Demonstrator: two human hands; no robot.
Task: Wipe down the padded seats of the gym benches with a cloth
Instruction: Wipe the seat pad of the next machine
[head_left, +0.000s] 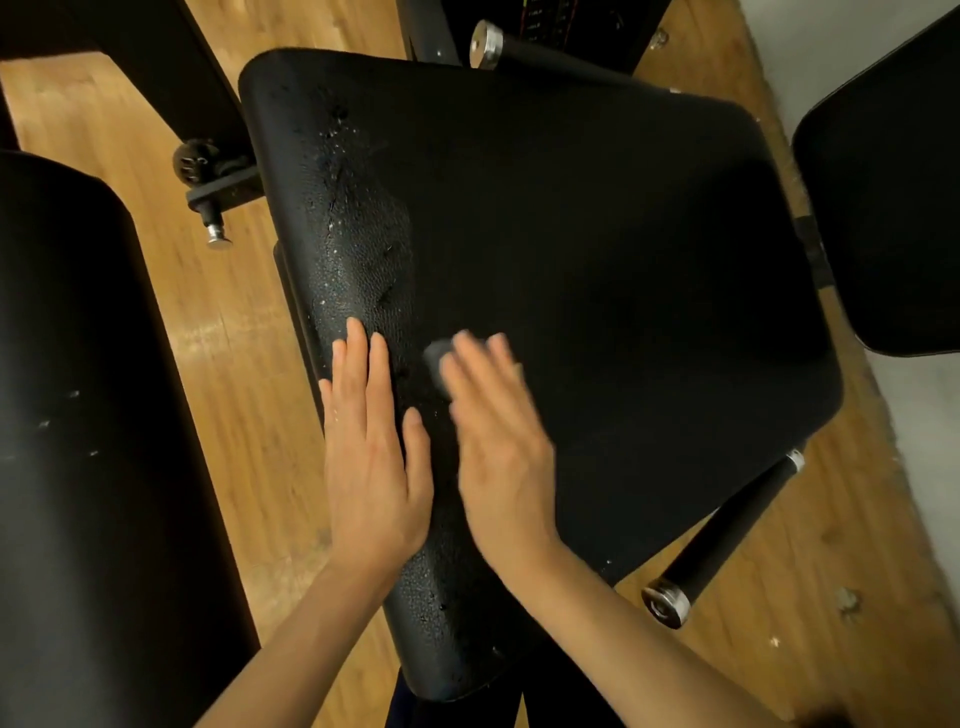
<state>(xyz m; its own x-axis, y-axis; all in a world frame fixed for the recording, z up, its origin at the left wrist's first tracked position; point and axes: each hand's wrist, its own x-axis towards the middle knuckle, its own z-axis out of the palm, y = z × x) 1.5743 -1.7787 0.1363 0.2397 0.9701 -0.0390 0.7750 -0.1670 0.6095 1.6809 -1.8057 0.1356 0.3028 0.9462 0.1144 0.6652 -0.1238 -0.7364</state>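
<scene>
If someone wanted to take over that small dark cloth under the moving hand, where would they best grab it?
Probably the rounded dark bit of the cloth that pokes out past the fingertips of the right hand, coming from the far end of the padded seat. The rest lies flat under that open palm, so only this edge shows. The left hand rests flat beside it.

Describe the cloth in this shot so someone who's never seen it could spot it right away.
Start at the big black padded seat filling the middle of the frame, then drop to its near left part where two hands lie flat. The cloth is the small dark grey wad peeking from under the right hand's fingertips, paler than the seat.
</scene>
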